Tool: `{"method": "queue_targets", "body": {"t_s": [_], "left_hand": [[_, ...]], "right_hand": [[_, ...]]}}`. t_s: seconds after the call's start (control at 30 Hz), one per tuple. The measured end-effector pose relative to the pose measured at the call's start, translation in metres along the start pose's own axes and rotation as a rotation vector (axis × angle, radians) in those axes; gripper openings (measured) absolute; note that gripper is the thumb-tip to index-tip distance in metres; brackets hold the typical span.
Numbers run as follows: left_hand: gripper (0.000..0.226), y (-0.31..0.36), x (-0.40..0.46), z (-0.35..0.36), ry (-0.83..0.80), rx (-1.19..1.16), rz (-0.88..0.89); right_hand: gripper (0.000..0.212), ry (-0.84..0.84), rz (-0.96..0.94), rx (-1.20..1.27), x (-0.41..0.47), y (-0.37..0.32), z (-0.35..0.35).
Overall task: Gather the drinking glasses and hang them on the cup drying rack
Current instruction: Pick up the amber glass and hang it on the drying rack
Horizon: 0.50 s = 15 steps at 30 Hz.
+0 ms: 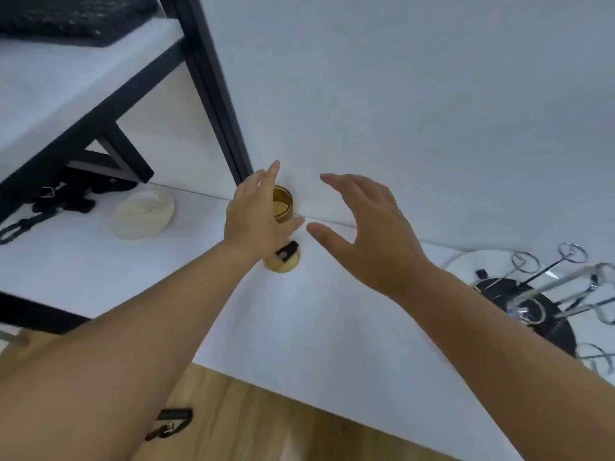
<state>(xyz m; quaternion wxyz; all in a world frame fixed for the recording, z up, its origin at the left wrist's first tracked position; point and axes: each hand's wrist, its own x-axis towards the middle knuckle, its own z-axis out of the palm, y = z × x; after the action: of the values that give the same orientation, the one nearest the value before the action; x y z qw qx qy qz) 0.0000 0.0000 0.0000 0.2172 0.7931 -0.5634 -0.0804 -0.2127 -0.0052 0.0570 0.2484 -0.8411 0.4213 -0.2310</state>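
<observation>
- Nearest to us are our two bare forearms, reaching out over the white counter toward the wall.
- Far left on the counter, a cream woven bowl-like piece and some black straps lie under a black-framed shelf; they sit well apart from the work and carry little risk.
- Our left hand is stretched out with its fingers straight and slightly spread, just in front of the amber drinking glass that stands upright against the wall. We cannot tell whether the palm already touches it, and it grips nothing yet.
- The risk here: the glass stands close against the wall, so a push from straight fingers could tip it or knock it against the wall before we curl round it.
- Just below that hand sits a small amber lid-like piece with a black tab; our wrist could sweep it along the counter.
- Our right hand hovers to the right of the glass, fingers spread wide and thumb out, holding and touching nothing.
- Far right stands the cup drying rack, its wire loops on a dark base, with what looks like a clear glass already on it. The picture is blurred there, so carrying the amber glass across quickly could clip a prong.
</observation>
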Motion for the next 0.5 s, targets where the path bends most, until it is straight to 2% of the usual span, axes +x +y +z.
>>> {"method": "queue_targets", "body": {"t_s": [0.3, 0.5], "left_hand": [[0.105, -0.044, 0.035, 0.057, -0.035, 0.074, -0.075], [0.104, -0.056, 0.044, 0.071, 0.0, -0.091, -0.12]], "right_hand": [[0.072, -0.02, 0.089, 0.041, 0.01, 0.04, 0.054], [0.072, -0.029, 0.094, 0.063, 0.01, 0.043, 0.069]]}}
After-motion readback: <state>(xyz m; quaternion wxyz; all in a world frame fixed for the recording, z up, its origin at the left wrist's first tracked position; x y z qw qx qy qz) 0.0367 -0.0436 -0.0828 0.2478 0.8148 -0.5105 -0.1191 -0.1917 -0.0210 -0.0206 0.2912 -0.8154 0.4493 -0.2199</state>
